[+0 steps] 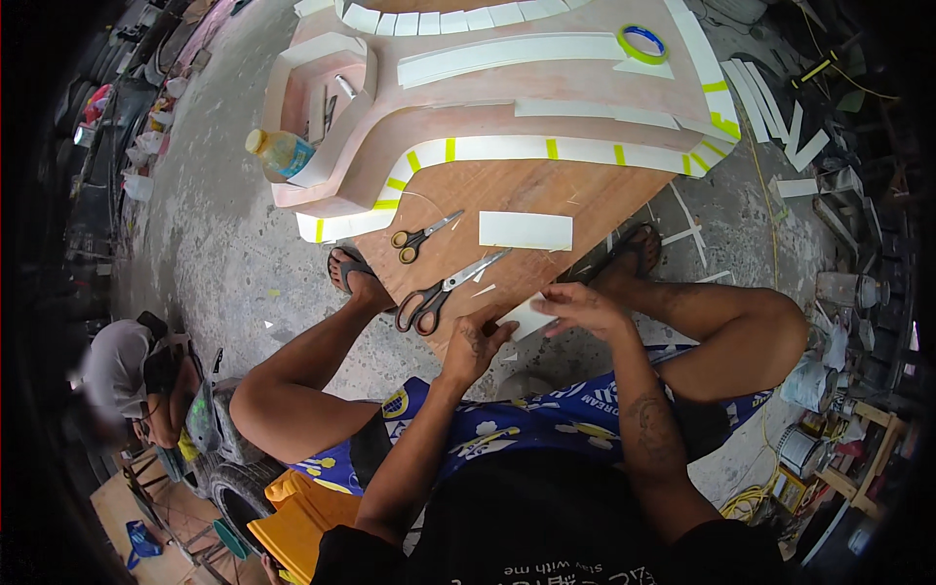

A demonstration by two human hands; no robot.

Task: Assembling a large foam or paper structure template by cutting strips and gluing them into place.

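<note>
From my remote station I judge the work to be partway through: a white edging strip runs along the near edge of the pinkish panel, and yellow-green tape tabs cross it at intervals. At the far edge I see a curved row of white segments; I cannot confirm how those are fixed. The piece in process is a small white card, located between the two hands above the near corner of the wooden board, apart from the panel. On the left hand, thumb and fingers are closed narrowly on the card's near-left end. On the right hand, the fingers are bent around the far-right end, gripping it between thumb and fingertips; the exact pressure I cannot tell. I note that this card is not yet fitted to any edge. A second, larger white rectangle lies loose on the board and, in my judgement, remains to be used. Large scissors and small scissors rest on the board, neither one in hand. Also unfitted, as far as I can judge, are the long white strips lying on the panel; the tape roll sits at their right end, out of both hands.
</note>
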